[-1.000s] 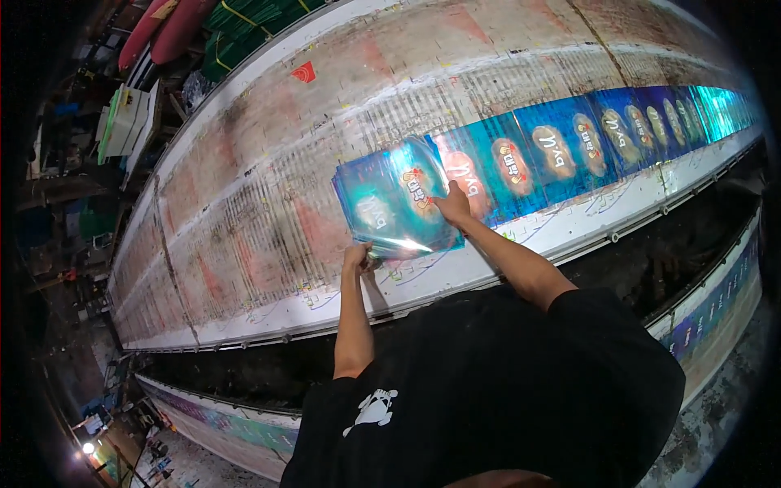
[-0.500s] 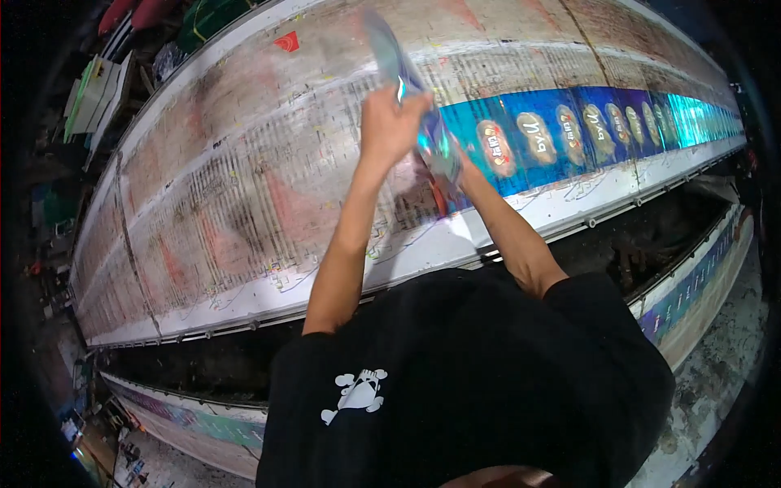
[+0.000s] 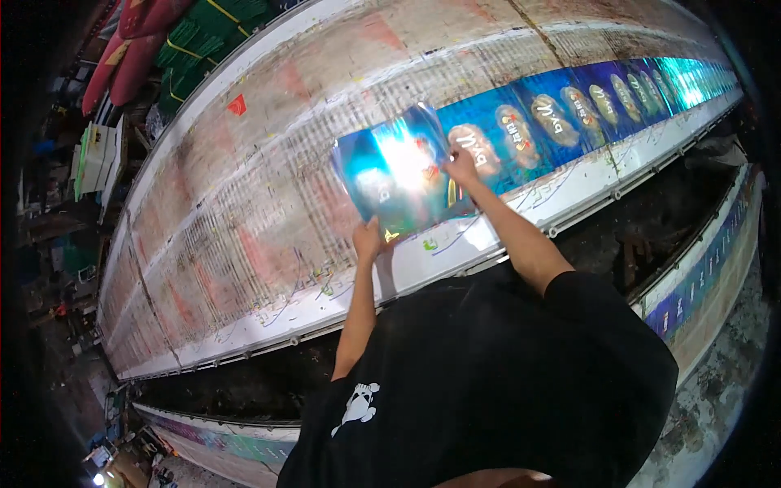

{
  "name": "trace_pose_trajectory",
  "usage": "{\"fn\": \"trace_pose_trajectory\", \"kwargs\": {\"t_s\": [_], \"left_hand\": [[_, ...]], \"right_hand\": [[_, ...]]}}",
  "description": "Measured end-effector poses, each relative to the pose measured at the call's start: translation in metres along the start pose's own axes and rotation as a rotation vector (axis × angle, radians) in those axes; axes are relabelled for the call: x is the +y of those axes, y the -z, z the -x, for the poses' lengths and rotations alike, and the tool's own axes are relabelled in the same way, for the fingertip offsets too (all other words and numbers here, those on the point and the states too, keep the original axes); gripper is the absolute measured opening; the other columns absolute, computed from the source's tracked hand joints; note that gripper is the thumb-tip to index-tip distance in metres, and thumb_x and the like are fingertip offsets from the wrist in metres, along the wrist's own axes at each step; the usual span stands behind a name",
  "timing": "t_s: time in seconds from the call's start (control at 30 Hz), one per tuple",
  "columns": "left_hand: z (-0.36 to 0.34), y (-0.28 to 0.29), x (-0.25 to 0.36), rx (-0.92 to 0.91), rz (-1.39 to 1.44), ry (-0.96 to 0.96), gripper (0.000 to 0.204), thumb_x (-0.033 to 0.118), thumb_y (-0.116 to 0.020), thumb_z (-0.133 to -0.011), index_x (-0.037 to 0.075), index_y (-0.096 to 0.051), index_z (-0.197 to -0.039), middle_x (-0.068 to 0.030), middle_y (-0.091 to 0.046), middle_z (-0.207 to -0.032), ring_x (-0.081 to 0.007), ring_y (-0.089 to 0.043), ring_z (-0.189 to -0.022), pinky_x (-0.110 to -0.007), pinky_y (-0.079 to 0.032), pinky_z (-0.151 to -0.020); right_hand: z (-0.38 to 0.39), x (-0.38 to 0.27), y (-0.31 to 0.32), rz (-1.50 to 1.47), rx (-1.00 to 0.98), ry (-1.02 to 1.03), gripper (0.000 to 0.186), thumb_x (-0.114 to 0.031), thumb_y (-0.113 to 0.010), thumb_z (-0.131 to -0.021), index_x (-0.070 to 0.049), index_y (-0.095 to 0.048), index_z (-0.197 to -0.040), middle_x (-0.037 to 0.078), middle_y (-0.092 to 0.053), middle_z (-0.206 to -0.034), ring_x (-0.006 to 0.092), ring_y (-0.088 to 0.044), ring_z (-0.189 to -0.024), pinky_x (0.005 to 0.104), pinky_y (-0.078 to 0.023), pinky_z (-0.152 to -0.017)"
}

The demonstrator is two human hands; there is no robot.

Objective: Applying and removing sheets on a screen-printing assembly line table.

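Note:
A glossy blue-green printed sheet (image 3: 370,183), brightly glared, is held over the long, stained, streaked board surface (image 3: 256,203). My left hand (image 3: 366,236) pinches it at the lower left corner. My right hand (image 3: 460,167) grips its right edge, fingers closed on it, beside a row of similar blue printed sheets (image 3: 561,122) with oval emblems that runs off to the right. Whether the held sheet rests flat on the surface is hard to tell.
A white rim (image 3: 431,252) with metal fittings edges the surface. Below is a dark gap (image 3: 610,252) and a second curved board (image 3: 691,285) with a printed band. Red padded objects (image 3: 122,57), green bundles (image 3: 191,49) and pale boards (image 3: 98,159) lie at upper left.
Half a second ago the sheet was raised and tilted, blurred, with my left hand high on it. It has come down flatter, and my left hand has moved down to its lower left corner.

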State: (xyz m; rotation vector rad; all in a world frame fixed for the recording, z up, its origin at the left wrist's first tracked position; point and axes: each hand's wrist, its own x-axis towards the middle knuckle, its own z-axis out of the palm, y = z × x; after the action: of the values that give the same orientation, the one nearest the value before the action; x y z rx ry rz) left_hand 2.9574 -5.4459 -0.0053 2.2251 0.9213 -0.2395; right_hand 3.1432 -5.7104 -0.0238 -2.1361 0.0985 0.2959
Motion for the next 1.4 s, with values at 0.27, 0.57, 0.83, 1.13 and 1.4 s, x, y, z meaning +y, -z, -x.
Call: {"fn": "trace_pose_trajectory", "kwargs": {"t_s": [0.27,0.57,0.83,1.13,1.4], "left_hand": [[0.026,-0.024,0.031,0.322,-0.263,0.342,0.052,0.043,-0.058,-0.077,-0.007,-0.064,-0.084,-0.0258,-0.063,-0.089,-0.037,-0.061,-0.084,-0.044,-0.046,-0.077],[0.0,-0.032,0.011,-0.046,0.72,0.517,0.042,0.033,-0.065,-0.077,-0.007,-0.059,-0.087,-0.0157,-0.059,-0.067,-0.0266,-0.059,-0.052,-0.035,-0.046,-0.04],[0.005,0.013,0.077,-0.124,0.466,0.167,0.025,0.022,-0.061,-0.079,0.002,-0.054,-0.067,-0.0023,-0.046,-0.053,-0.0133,-0.04,-0.038,-0.03,-0.029,-0.035],[0.055,0.083,0.328,-0.197,0.559,-0.353,0.032,0.027,-0.063,-0.079,-0.004,-0.062,-0.072,-0.0065,-0.055,-0.054,-0.0132,-0.049,-0.045,-0.03,-0.038,-0.043],[0.042,0.062,0.327,-0.125,0.56,-0.403,0.032,0.03,-0.063,-0.08,-0.001,-0.061,-0.071,-0.0024,-0.053,-0.053,-0.0097,-0.045,-0.043,-0.03,-0.034,-0.04]], "right_hand": [[0.017,-0.024,0.011,0.059,-0.093,-0.202,0.058,-0.011,-0.064,-0.062,-0.002,-0.039,-0.114,0.018,-0.047,-0.114,0.0347,-0.05,-0.104,0.0398,-0.042,-0.088],[0.007,-0.014,0.017,0.111,-0.231,-0.216,0.057,-0.022,-0.065,-0.069,-0.004,-0.041,-0.118,0.019,-0.049,-0.119,0.0349,-0.051,-0.107,0.0415,-0.042,-0.088],[-0.003,-0.012,0.014,0.021,-0.222,-0.131,0.054,-0.026,-0.072,-0.063,-0.003,-0.053,-0.108,0.016,-0.062,-0.096,0.0305,-0.06,-0.091,0.0403,-0.046,-0.078],[-0.029,-0.022,0.064,-1.13,-0.661,-0.563,0.028,-0.012,-0.065,-0.074,0.001,-0.058,-0.097,0.012,-0.062,-0.089,0.0195,-0.061,-0.077,0.0322,-0.05,-0.064],[-0.074,-0.049,0.197,-1.089,-0.223,-0.09,0.038,0.001,-0.06,-0.071,-0.003,-0.054,-0.108,0.012,-0.061,-0.099,0.0228,-0.063,-0.083,0.0371,-0.054,-0.072]]}}
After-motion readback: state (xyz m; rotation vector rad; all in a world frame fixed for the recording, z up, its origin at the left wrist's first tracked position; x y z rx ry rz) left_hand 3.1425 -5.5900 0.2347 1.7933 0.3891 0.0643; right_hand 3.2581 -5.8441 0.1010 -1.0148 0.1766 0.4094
